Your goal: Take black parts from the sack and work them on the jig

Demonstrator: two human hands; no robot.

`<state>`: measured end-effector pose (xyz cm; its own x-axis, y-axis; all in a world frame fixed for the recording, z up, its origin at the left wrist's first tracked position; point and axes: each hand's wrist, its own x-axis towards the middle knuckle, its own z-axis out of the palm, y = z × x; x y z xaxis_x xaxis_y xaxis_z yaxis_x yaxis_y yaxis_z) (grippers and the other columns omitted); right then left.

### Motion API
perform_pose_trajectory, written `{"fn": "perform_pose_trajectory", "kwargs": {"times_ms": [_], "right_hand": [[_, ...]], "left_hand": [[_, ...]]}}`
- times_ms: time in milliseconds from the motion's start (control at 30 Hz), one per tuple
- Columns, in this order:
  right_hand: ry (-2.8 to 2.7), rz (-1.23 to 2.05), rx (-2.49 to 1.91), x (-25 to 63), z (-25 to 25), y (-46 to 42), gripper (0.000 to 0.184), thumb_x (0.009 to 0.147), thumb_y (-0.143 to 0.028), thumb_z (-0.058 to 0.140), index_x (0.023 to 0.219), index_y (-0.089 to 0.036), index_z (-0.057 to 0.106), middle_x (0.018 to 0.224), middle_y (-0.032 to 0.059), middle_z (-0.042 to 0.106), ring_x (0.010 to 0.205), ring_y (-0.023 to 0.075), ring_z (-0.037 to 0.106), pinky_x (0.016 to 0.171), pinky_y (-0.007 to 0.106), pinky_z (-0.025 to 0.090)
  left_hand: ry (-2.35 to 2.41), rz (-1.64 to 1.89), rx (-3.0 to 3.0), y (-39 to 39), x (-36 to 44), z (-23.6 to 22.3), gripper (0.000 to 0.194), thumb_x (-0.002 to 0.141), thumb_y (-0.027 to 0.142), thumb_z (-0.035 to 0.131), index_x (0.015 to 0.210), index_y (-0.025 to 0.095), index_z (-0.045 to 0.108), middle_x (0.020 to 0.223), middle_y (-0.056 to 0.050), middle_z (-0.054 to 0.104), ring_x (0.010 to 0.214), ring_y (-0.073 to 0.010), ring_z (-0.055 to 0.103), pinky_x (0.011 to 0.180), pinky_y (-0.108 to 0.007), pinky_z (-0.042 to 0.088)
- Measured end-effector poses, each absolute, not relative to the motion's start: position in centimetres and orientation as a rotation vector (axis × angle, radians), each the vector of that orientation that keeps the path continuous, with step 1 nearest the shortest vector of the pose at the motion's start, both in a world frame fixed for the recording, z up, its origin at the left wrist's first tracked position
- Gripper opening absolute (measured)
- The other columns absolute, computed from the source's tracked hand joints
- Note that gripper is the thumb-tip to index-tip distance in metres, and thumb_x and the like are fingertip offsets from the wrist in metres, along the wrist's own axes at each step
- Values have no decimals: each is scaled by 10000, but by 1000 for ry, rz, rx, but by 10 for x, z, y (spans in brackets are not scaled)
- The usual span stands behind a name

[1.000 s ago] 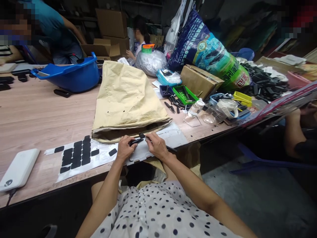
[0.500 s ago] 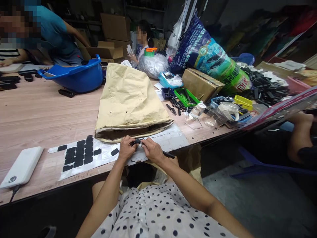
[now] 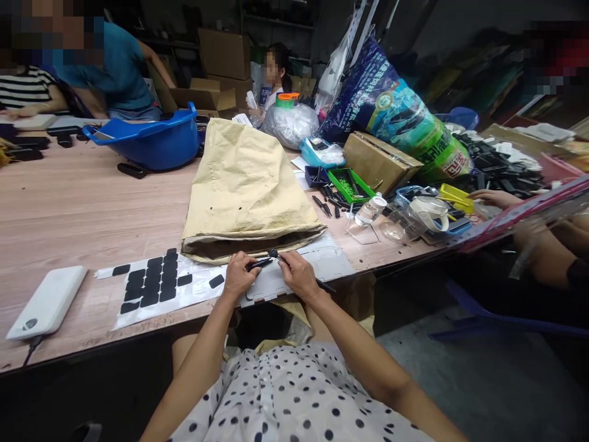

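My left hand (image 3: 240, 274) is closed on a slim black piece (image 3: 261, 263) that points to the right. Opposite it, my right hand (image 3: 298, 274) pinches a small part with a round black knob (image 3: 273, 253); its exact kind is too small to make out. A dark rod (image 3: 326, 286) sticks out past the right wrist, and I cannot tell whether the hand holds it. Both hands are over the white board (image 3: 334, 261) at the table's front edge. Just behind them lies a tan paper sack (image 3: 248, 184) with its mouth facing me.
Left of my hands, black stickers (image 3: 154, 279) sit on a white sheet, beside a white power bank (image 3: 48, 302) with a cable. A blue basin (image 3: 142, 144), green tray (image 3: 350, 186), clear bottle (image 3: 369, 210) and carton (image 3: 380, 161) stand farther back. A co-worker's hand (image 3: 497, 198) is at right.
My hands have drawn apart, the right shifting rightward with the knobbed part, the left keeping the slim black piece. A co-worker's hand now shows on the table at right. The view has shifted slightly.
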<state>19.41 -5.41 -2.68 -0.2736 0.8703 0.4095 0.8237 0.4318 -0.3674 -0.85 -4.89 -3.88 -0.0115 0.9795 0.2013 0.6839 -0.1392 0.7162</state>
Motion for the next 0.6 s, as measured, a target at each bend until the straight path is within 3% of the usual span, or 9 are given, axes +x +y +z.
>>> {"fn": "perform_pose_trajectory", "kwargs": {"times_ms": [433,600], "right_hand": [[-2293,-45,-1344,228,-37,-36,182,938,-247,560,1025,-234,720,900,58,639,879,214,531,784,325,400],[-2276,-15,-1356,225,-36,-36,172,941,-265,564,1005,-233,720,884,52,636,875,207,532,779,315,404]], "left_hand": [[1661,928,1880,-54,-11,-36,94,758,308,686,824,249,719,825,-24,637,844,-229,563,806,-360,478],[1590,951,1846,-55,-16,-29,298,906,383,490,700,243,655,761,-27,609,802,-210,553,814,-352,463]]}}
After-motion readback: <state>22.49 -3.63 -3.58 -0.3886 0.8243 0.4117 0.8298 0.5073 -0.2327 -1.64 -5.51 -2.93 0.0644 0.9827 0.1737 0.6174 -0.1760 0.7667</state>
